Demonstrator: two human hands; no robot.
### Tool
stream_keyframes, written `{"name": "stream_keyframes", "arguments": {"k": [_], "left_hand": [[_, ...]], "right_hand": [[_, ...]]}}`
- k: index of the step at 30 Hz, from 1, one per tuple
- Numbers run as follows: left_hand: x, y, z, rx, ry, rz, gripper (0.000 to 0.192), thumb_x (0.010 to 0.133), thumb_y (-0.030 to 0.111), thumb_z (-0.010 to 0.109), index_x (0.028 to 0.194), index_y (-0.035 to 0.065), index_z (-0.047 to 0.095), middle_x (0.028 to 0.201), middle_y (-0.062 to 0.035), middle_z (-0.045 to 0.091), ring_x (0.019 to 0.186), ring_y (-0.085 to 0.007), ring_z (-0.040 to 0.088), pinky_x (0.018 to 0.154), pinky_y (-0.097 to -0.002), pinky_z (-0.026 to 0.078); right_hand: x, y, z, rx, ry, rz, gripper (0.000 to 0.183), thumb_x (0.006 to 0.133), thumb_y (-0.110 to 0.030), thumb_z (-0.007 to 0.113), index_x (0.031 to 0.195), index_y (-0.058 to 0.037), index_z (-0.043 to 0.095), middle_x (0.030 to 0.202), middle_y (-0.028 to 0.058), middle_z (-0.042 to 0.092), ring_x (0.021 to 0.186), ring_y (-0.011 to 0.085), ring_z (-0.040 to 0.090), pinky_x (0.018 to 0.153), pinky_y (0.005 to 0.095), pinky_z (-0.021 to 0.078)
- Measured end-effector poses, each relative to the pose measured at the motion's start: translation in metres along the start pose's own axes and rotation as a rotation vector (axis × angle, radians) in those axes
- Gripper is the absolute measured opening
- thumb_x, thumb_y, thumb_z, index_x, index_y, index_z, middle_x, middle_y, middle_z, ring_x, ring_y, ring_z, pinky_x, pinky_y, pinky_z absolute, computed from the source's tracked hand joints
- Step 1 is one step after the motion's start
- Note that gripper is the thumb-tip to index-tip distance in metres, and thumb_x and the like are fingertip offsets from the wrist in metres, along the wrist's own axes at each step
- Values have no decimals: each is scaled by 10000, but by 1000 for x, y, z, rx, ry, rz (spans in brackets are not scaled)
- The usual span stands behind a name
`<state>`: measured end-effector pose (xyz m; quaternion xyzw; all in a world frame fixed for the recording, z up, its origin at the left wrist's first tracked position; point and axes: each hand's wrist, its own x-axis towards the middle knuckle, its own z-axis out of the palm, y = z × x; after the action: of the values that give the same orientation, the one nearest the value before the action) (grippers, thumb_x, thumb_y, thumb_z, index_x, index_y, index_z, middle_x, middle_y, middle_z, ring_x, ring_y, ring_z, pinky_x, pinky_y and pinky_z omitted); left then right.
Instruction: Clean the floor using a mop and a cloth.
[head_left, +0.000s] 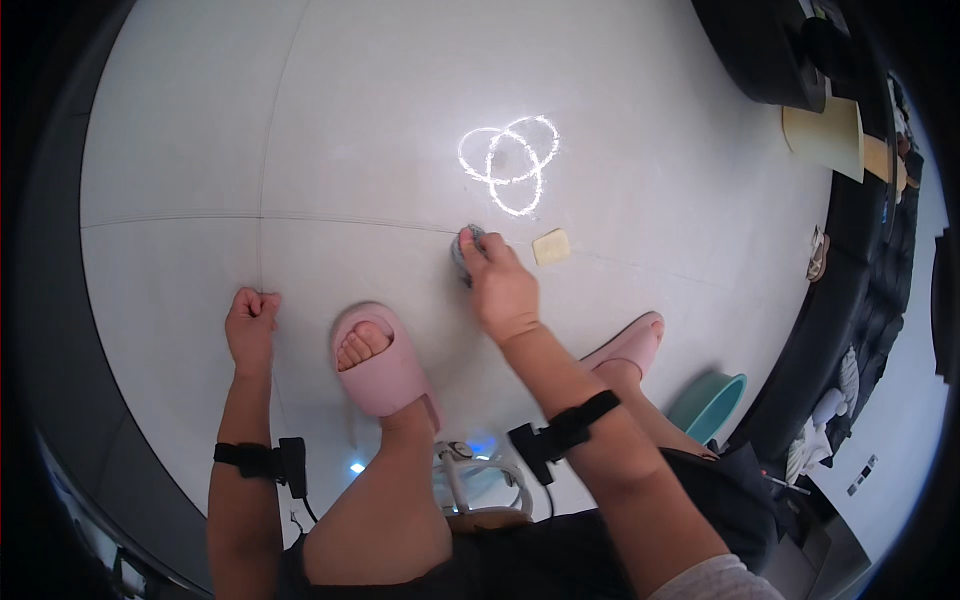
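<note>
My right hand (504, 289) is shut on a grey scrubbing pad (459, 259), possibly steel wool, and presses it to the pale tiled floor (172, 157) beside a grout line. Just right of that hand lies a flat, pale yellow sponge-like block (552, 247), not touching it. My left hand (253, 322) is curled into a fist near the crossing of two grout lines, off to the left of my foot. Nothing shows between its fingers, though the palm side is hidden. Both my feet are in pink slippers (386, 367), set apart on either side of my right hand.
A teal basin (705, 409) stands right of my right foot. Beneath me is a seat with a white frame (457, 480). A black sofa (855, 300) lines the right side, with a shoe (817, 255) before it. Ceiling light rings (510, 165) reflect off the tiles.
</note>
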<state>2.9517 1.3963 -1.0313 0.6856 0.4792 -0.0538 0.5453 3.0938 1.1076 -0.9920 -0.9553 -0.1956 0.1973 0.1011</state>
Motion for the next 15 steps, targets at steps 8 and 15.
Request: {"name": "stream_keyframes", "arguments": {"k": [8,15], "left_hand": [[-1,3,-2,4,-31,-16,341,791,30,616,654,111,314,682,11,521,551,-63,372,502,-210,354],[-3,7,1,-11,-49,-48,341,784,16,615,650,116,317,679,9,518,569,-66,374,502,-215,354]], "right_hand": [[8,1,3,74,37,-111,337,797,-102,511,1126,-142,567,958,50,519,843,232,558,659,354,500],[3,36,-10,112,-23,-84,390,778,-26,491,1106,-204,604,1000,49,540,881,236,574,709,332,493]]}}
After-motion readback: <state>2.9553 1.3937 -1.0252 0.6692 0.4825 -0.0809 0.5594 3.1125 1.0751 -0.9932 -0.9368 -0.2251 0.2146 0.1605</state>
